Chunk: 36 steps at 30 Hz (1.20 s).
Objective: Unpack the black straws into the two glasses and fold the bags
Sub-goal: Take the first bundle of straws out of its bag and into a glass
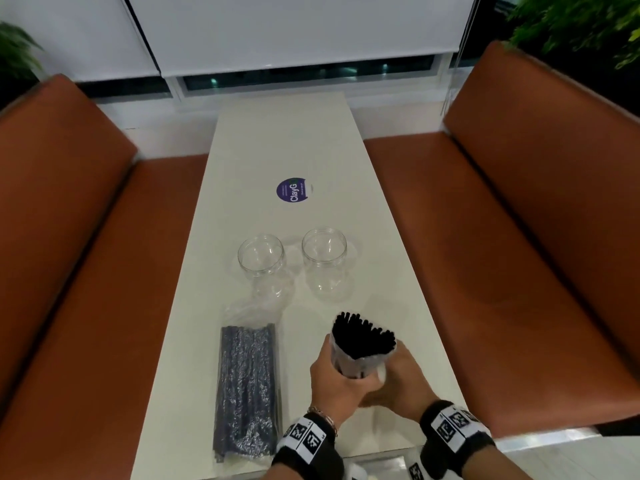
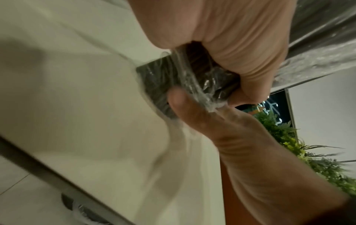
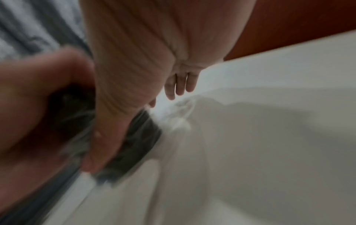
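Observation:
Two clear glasses, one on the left [image 1: 261,258] and one on the right [image 1: 323,258], stand side by side mid-table with nothing in them. Just in front of them both hands hold a bundle of black straws [image 1: 363,339] upright, its lower part still in a clear plastic bag [image 2: 194,85]. My left hand [image 1: 337,365] grips the bundle from the left and my right hand [image 1: 391,367] grips it from the right. The straw tips stick out above the hands. A second bag of straws [image 1: 247,389] lies flat on the table at the left.
The white table [image 1: 294,150] is long and narrow, with a round purple sticker [image 1: 292,190] beyond the glasses. Orange-brown benches [image 1: 86,271] flank both sides. The table's near edge [image 1: 381,452] runs just under my wrists.

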Tool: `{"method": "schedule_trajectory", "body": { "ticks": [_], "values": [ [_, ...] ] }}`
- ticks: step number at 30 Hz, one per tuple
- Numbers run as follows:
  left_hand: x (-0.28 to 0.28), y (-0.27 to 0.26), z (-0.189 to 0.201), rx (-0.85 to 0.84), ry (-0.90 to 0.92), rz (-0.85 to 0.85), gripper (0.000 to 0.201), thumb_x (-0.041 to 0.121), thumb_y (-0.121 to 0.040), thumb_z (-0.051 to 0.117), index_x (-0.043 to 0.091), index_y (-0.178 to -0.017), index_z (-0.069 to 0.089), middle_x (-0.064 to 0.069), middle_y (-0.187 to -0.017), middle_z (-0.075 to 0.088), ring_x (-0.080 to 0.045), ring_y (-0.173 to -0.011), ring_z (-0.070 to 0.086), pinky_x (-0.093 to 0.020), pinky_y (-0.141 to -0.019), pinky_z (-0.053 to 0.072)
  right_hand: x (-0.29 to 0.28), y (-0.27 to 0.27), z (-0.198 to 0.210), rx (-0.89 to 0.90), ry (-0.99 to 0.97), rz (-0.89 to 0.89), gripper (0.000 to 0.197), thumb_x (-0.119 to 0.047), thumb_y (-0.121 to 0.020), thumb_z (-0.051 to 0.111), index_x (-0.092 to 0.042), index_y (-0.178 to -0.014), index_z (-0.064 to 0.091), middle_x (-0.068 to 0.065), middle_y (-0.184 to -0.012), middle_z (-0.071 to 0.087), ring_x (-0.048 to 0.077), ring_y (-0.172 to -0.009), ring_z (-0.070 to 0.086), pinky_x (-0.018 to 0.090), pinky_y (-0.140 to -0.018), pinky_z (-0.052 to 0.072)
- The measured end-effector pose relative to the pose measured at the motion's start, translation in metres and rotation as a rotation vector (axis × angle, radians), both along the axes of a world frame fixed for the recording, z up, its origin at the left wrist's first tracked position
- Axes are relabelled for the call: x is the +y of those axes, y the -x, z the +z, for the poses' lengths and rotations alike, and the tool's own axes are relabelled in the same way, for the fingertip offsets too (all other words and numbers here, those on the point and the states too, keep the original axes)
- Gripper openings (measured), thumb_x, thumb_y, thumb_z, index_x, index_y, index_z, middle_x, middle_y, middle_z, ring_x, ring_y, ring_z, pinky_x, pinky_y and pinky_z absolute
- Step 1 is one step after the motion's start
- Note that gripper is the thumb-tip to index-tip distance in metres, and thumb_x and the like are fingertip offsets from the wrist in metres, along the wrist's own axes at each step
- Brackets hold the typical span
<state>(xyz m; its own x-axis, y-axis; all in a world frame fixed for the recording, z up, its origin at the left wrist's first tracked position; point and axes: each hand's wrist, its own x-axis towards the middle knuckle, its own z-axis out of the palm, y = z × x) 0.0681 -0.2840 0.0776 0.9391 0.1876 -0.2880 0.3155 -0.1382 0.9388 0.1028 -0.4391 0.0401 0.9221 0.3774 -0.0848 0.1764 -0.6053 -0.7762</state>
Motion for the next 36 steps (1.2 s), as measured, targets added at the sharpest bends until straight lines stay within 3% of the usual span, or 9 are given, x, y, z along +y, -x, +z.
{"method": "schedule_trajectory", "body": {
  "ticks": [3, 8, 12, 16, 21, 24, 27, 31, 36],
  "values": [
    [0.000, 0.002, -0.007, 0.012, -0.018, -0.004, 0.061, 0.003, -0.061, 0.095, 0.038, -0.104, 0.067, 0.024, -0.093, 0.078, 0.003, -0.076, 0.074, -0.017, -0.064, 0.059, -0.034, -0.009, 0.025, 0.164, 0.193, -0.038, 0.125, -0.056, -0.055, 0.099, -0.043, -0.159, 0.031, -0.025, -0.159, 0.031, 0.005, -0.148, 0.032, 0.028, -0.124, 0.029],
    [-0.004, 0.001, -0.019, 0.037, -0.083, -0.001, 0.063, 0.010, -0.058, 0.089, 0.059, -0.087, 0.063, 0.012, -0.088, 0.079, -0.011, -0.071, 0.075, -0.031, -0.064, 0.065, -0.062, -0.024, 0.097, 0.299, 0.161, 0.003, 0.120, -0.035, -0.064, 0.101, -0.055, -0.157, 0.028, -0.022, -0.157, 0.039, 0.005, -0.144, 0.037, 0.024, -0.111, 0.033],
    [-0.005, 0.000, -0.021, 0.054, -0.125, -0.043, 0.044, 0.018, -0.054, 0.087, 0.036, -0.085, 0.062, 0.008, -0.077, 0.077, -0.008, -0.060, 0.069, -0.030, -0.056, 0.061, -0.054, -0.030, 0.142, 0.240, 0.167, 0.002, 0.127, -0.032, -0.060, 0.102, -0.062, -0.155, 0.023, -0.020, -0.153, 0.042, 0.005, -0.140, 0.041, 0.027, -0.108, 0.039],
    [0.006, -0.004, 0.002, 0.127, -0.144, -0.057, 0.046, 0.023, -0.050, 0.087, 0.031, -0.090, 0.066, 0.005, -0.078, 0.078, -0.017, -0.070, 0.075, -0.042, -0.063, 0.066, -0.043, -0.035, 0.177, 0.114, 0.283, 0.117, 0.135, -0.035, -0.064, 0.099, -0.055, -0.162, 0.009, -0.025, -0.161, 0.031, -0.005, -0.143, 0.029, 0.018, -0.115, 0.027],
    [0.059, -0.017, 0.064, 0.100, -0.254, -0.041, 0.049, 0.023, -0.053, 0.088, 0.031, -0.095, 0.063, 0.003, -0.079, 0.076, -0.024, -0.062, 0.077, -0.039, -0.050, 0.065, -0.026, -0.058, 0.214, -0.041, 0.323, 0.158, 0.140, -0.038, -0.064, 0.099, -0.048, -0.165, 0.002, -0.023, -0.167, 0.024, -0.007, -0.145, 0.023, 0.017, -0.115, 0.022],
    [0.102, -0.032, 0.109, 0.066, -0.435, -0.087, 0.053, 0.025, -0.061, 0.088, 0.031, -0.102, 0.057, 0.004, -0.080, 0.074, -0.019, -0.062, 0.074, -0.035, -0.049, 0.060, -0.004, -0.087, 0.211, -0.124, 0.314, 0.141, 0.140, -0.036, -0.065, 0.100, -0.043, -0.166, 0.004, -0.013, -0.170, 0.028, 0.009, -0.153, 0.028, 0.022, -0.117, 0.027],
    [0.134, -0.056, 0.141, 0.097, -0.651, -0.142, 0.072, 0.033, -0.069, 0.088, 0.031, -0.125, 0.042, 0.006, -0.090, 0.072, -0.014, -0.070, 0.072, -0.026, -0.055, 0.053, 0.026, -0.123, 0.192, -0.179, 0.298, 0.116, 0.138, -0.032, -0.065, 0.101, -0.037, -0.168, 0.009, -0.006, -0.170, 0.032, 0.018, -0.152, 0.034, 0.027, -0.116, 0.032],
    [0.153, -0.082, 0.164, 0.111, -0.843, -0.189, 0.076, 0.038, -0.072, 0.083, 0.033, -0.133, 0.038, 0.004, -0.093, 0.074, -0.017, -0.067, 0.073, -0.030, -0.062, 0.058, 0.065, -0.169, 0.155, -0.151, 0.264, 0.052, 0.136, -0.033, -0.060, 0.103, -0.029, -0.167, 0.019, 0.004, -0.166, 0.040, 0.027, -0.149, 0.040, 0.037, -0.119, 0.037],
    [0.164, -0.089, 0.171, 0.146, -0.866, -0.245, 0.066, 0.038, -0.070, 0.080, 0.039, -0.126, 0.046, -0.001, -0.074, 0.079, -0.016, -0.049, 0.075, -0.042, -0.062, 0.068, 0.093, -0.192, 0.113, 0.020, 0.235, 0.006, 0.130, -0.051, -0.066, 0.097, -0.019, -0.167, 0.021, 0.006, -0.170, 0.033, 0.027, -0.154, 0.033, 0.039, -0.125, 0.033]
  ]
}}
